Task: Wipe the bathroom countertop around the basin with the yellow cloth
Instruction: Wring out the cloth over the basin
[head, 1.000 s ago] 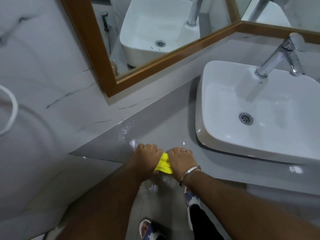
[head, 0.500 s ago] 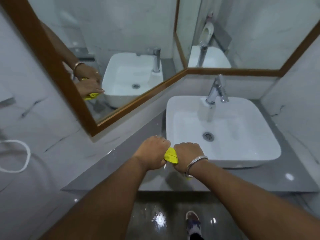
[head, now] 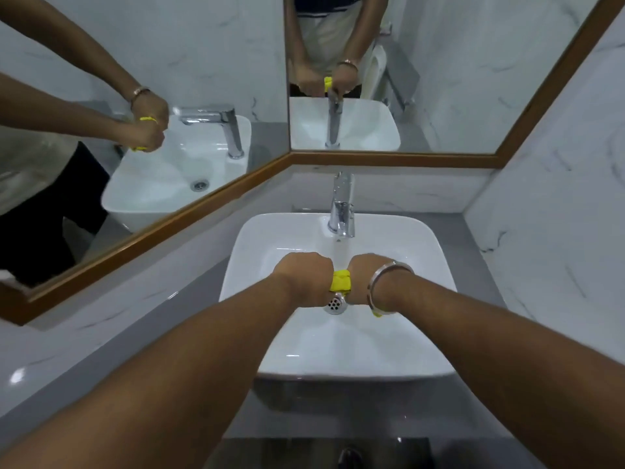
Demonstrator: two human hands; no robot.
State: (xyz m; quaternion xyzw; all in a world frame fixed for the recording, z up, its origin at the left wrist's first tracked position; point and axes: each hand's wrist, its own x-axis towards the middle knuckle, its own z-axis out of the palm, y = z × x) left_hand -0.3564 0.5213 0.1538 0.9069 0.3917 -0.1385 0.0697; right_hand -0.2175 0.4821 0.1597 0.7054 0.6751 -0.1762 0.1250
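Note:
The yellow cloth (head: 341, 279) is bunched into a tight twisted roll between my two fists. My left hand (head: 302, 272) grips its left end and my right hand (head: 368, 275), with a metal bangle on the wrist, grips its right end. Both fists hang over the middle of the white basin (head: 436, 319), just above the drain (head: 334, 304) and in front of the chrome tap (head: 342, 206). A small yellow tail shows under my right wrist. The grey countertop (head: 162, 319) runs around the basin.
Wood-framed mirrors (head: 209, 204) cover the left and back walls and reflect my arms and the basin. A white marble wall (head: 558, 214) closes the right side. The counter's front edge lies below the basin, with dark floor beneath.
My fists, still clamped on the cloth, have moved from the counter's front left edge rightwards and over the basin. The view has swung to face the tap.

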